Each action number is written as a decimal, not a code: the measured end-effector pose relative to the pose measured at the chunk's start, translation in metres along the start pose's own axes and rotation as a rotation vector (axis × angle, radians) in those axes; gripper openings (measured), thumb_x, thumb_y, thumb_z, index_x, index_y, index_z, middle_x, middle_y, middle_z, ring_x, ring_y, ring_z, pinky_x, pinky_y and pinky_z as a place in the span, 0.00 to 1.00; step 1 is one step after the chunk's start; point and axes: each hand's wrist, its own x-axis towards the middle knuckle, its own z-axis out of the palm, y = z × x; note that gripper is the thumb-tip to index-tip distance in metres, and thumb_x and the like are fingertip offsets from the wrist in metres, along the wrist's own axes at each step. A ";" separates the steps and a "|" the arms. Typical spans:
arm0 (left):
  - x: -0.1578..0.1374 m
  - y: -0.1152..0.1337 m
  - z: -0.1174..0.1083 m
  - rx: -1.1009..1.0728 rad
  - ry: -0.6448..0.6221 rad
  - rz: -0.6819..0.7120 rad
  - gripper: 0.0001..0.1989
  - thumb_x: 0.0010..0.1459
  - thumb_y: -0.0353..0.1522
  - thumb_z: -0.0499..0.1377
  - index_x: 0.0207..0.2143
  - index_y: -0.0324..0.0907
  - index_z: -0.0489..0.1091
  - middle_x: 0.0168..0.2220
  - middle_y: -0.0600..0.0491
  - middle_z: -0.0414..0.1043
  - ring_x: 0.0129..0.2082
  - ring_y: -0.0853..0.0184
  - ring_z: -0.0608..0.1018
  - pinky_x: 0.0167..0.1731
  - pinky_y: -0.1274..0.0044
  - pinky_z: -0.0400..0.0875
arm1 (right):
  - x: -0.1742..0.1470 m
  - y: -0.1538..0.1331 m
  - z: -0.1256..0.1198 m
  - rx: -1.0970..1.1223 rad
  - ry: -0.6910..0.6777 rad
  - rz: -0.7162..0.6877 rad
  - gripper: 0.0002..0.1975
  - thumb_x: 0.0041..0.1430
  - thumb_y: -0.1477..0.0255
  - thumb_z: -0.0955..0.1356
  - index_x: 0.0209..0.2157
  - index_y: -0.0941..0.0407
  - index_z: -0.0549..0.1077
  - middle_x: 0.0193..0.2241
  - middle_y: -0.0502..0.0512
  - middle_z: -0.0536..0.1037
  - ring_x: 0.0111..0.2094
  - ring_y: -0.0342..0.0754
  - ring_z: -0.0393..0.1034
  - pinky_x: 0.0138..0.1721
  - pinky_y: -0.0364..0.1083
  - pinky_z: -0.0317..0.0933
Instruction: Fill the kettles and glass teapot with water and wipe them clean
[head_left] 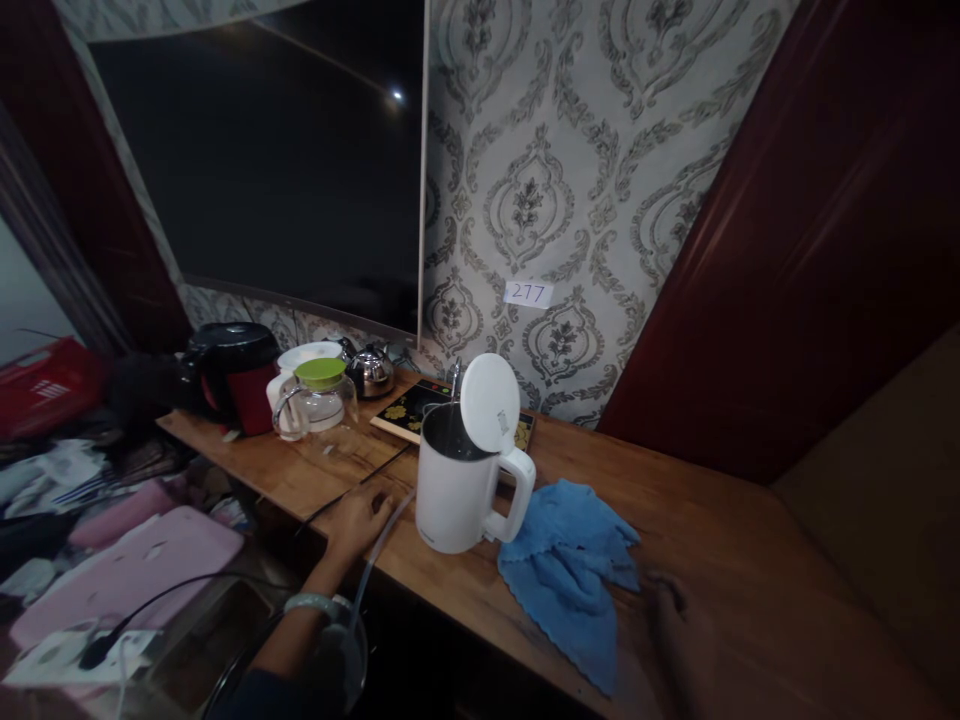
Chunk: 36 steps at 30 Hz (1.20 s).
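A white electric kettle stands upright on the wooden table, its round lid tipped up and its handle to the right. My left hand rests at the table's front edge, left of the kettle and apart from it. Its thumb and fingers look spread, with a clear hose passing beside them. A blue cloth lies crumpled to the kettle's right, with one corner towards the front edge. Right of that cloth, my right hand is low over the table, dark and blurred, so its fingers are unclear.
Behind the kettle sits a black and gold tea stove with a thin metal spout. Further left are a glass teapot with a green lid, a metal pot and a red and black appliance. A power strip lies lower left.
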 end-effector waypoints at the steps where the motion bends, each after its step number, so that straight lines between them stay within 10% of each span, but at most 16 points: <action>1: 0.000 0.000 0.000 0.002 0.001 -0.001 0.14 0.60 0.37 0.52 0.30 0.41 0.74 0.33 0.47 0.78 0.35 0.61 0.78 0.36 0.74 0.67 | 0.000 0.000 0.000 -0.006 0.000 0.003 0.24 0.48 0.53 0.60 0.32 0.55 0.76 0.35 0.61 0.83 0.39 0.61 0.75 0.39 0.52 0.66; 36: 0.000 0.001 -0.001 0.010 -0.010 0.001 0.13 0.60 0.37 0.52 0.29 0.41 0.73 0.33 0.47 0.78 0.34 0.61 0.78 0.35 0.74 0.67 | 0.001 -0.001 -0.001 0.027 0.004 0.004 0.23 0.46 0.52 0.60 0.30 0.54 0.77 0.33 0.60 0.83 0.38 0.60 0.75 0.37 0.51 0.66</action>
